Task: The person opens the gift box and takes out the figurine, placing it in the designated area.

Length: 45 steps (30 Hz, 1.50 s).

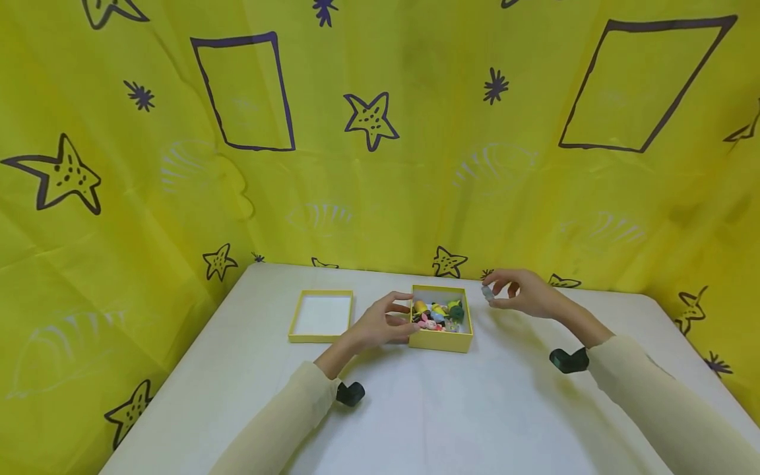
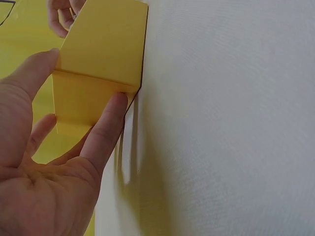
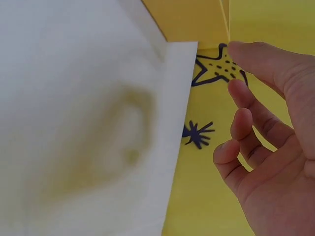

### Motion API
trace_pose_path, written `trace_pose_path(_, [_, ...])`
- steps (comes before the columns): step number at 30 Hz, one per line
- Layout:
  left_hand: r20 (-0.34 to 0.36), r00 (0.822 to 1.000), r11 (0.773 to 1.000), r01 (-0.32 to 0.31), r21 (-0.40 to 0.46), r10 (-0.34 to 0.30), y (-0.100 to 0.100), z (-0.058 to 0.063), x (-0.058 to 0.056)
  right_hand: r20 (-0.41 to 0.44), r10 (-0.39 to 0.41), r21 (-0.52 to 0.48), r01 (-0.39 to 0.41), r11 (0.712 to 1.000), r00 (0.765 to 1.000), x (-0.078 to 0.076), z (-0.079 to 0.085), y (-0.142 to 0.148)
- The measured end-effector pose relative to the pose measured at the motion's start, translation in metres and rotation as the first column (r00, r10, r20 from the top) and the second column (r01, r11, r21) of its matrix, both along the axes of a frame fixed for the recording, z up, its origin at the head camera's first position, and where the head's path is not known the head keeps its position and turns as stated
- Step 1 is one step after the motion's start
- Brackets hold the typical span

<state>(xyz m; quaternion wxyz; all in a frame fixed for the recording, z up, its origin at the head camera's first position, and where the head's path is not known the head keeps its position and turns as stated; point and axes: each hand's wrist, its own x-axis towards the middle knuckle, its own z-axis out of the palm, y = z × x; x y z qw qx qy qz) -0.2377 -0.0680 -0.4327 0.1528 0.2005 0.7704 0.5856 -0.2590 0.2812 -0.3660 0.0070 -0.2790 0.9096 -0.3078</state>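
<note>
A yellow box (image 1: 441, 340) stands on the table, holding several small colourful figurines (image 1: 436, 315), one like a pink rabbit. Along the box's left side is my left hand (image 1: 378, 321), fingers spread, fingertips touching the wall and the thumb (image 2: 42, 66) at the near corner of its rim. Right of the box, my right hand (image 1: 522, 294) is raised over the table and pinches a small pale grey piece (image 1: 488, 293) between thumb and fingertips. The piece's exact kind I cannot tell. In the right wrist view it is hidden, while the curled fingers (image 3: 253, 135) show.
To the left of the box lies a shallow yellow lid (image 1: 321, 339), its white inside facing up. Behind the white table (image 1: 415, 409) hangs a yellow curtain (image 1: 415, 198) with dark stars and shapes. Dark wrist mounts (image 1: 569, 361) stick out by both sleeves.
</note>
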Motion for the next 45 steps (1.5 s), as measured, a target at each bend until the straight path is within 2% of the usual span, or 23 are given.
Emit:
trace_pose_path(7, [-0.031, 0.999, 0.999, -0.016, -0.042, 0.015, 0.001, 0.000, 0.001, 0.065, -0.067, -0.032, 0.069, 0.997, 0.996, -0.001, -0.018, 0.021])
trace_pose_path(17, [-0.035, 0.999, 0.998, -0.021, -0.054, 0.020, 0.000, 0.001, 0.001, 0.141, -0.189, -0.013, 0.192, 0.981, 0.972, -0.001, -0.037, 0.047])
trace_pose_path(30, [-0.015, 1.000, 0.999, -0.024, -0.049, 0.023, 0.000, 0.004, 0.001, 0.135, -0.233, 0.007, 0.234, 0.972, 0.963, -0.001, -0.054, 0.056])
trace_pose_path(38, [-0.017, 1.000, 0.998, -0.020, -0.053, 0.019, 0.001, 0.002, 0.000, 0.199, -0.257, 0.014, 0.260, 0.966, 0.946, -0.002, -0.061, 0.058])
trace_pose_path(45, [-0.010, 1.000, 0.998, -0.028, -0.048, 0.028, 0.000, 0.003, 0.000, 0.215, -0.260, 0.024, 0.261, 0.965, 0.941, -0.003, -0.062, 0.056])
